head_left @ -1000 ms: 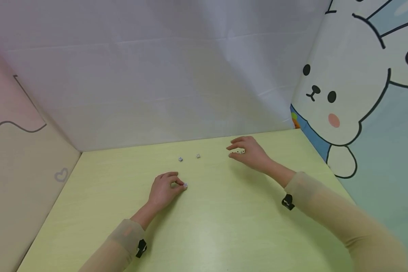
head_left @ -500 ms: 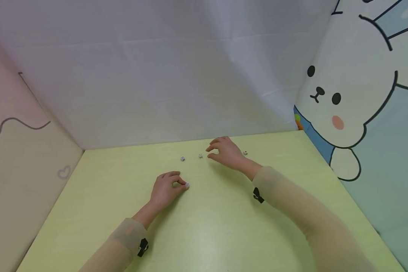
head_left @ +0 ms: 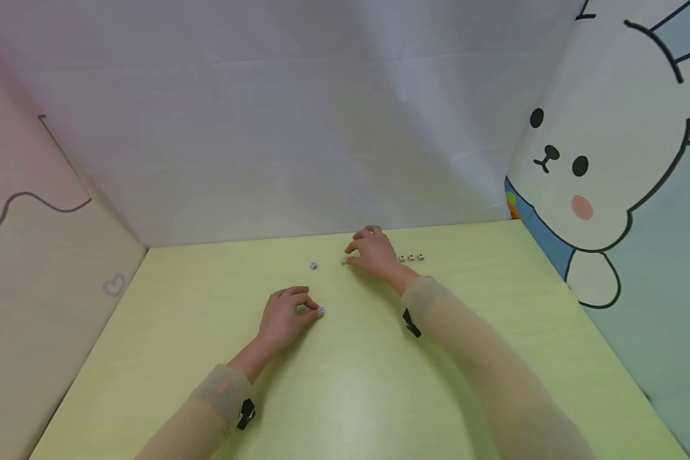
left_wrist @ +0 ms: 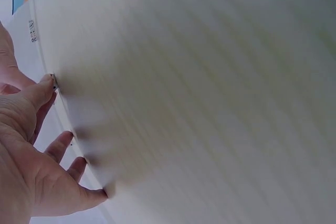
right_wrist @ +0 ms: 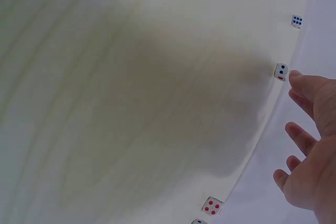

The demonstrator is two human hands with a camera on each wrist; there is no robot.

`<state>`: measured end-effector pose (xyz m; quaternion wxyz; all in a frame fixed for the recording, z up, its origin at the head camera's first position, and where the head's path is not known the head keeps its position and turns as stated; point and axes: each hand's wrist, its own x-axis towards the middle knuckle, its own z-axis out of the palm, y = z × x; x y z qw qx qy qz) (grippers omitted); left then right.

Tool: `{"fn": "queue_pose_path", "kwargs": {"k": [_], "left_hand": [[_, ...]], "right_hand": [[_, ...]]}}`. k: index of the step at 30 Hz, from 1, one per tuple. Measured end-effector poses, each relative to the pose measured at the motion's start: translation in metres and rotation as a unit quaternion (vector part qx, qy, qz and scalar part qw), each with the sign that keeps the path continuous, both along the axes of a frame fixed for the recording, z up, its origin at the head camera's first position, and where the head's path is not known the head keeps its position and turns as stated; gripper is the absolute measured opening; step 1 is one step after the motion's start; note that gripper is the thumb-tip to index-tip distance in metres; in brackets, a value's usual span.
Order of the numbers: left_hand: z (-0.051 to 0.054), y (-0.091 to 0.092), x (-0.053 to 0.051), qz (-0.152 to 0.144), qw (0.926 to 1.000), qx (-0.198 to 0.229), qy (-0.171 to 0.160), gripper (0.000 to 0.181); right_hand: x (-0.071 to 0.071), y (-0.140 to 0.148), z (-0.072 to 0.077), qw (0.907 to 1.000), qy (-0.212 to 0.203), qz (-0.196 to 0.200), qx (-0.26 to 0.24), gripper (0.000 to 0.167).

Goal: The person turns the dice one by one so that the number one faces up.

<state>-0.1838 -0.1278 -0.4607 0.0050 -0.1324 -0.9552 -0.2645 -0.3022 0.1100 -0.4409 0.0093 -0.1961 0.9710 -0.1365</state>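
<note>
My left hand (head_left: pixel 284 317) pinches a small white die (head_left: pixel 320 310) between thumb and forefinger, low over the table (head_left: pixel 345 383). The other fingers of that hand (left_wrist: pixel 47 166) are spread in the left wrist view. Farther back, my right hand (head_left: pixel 374 254) is beside another die (head_left: pixel 344 260), thumb and forefinger at its edge. In the right wrist view this die (right_wrist: pixel 281 72) sits just off the thumb tip, with a small gap. A separate die (head_left: pixel 313 265) lies to its left.
Three dice stand in a row to the right of my right hand, the middle one (head_left: pixel 411 257) among them. A pale curtain wall (head_left: pixel 299 160) rises behind the table's back edge. The right-hand wall (head_left: pixel 638 275) carries a cartoon rabbit.
My right hand has moved left from the row of dice to the single die, leaving the row uncovered. My left hand keeps its pinch on its die, nearly still.
</note>
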Motion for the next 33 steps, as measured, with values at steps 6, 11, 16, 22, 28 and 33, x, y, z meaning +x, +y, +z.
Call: {"fn": "queue_pose_path", "kwargs": {"k": [6,11,16,22,28,33], "left_hand": [[0.001,0.001,0.000,0.000,1.0000,-0.004,0.003,0.012],[0.002,0.001,0.000,0.005,1.0000,0.000,-0.007,0.011],[0.003,0.002,0.001,0.005,0.9999,-0.003,-0.009,0.010],[0.004,0.003,0.001,0.004,1.0000,-0.003,-0.008,0.011],[0.005,0.003,0.001,0.001,1.0000,-0.003,-0.004,0.011],[0.003,0.002,0.001,0.000,1.0000,-0.002,-0.005,0.010]], "right_hand": [[-0.002,-0.003,-0.003,0.9999,-0.009,-0.011,-0.008,0.026],[-0.001,-0.004,-0.002,0.9997,-0.008,-0.012,-0.021,0.024],[-0.001,-0.004,-0.005,0.9992,-0.011,-0.016,-0.035,0.023],[-0.002,-0.003,-0.009,0.9986,-0.017,-0.021,-0.045,0.022],[-0.003,-0.003,-0.009,0.9984,-0.015,-0.021,-0.050,0.021],[-0.006,-0.006,-0.012,0.9985,-0.014,-0.019,-0.049,0.021]]}}
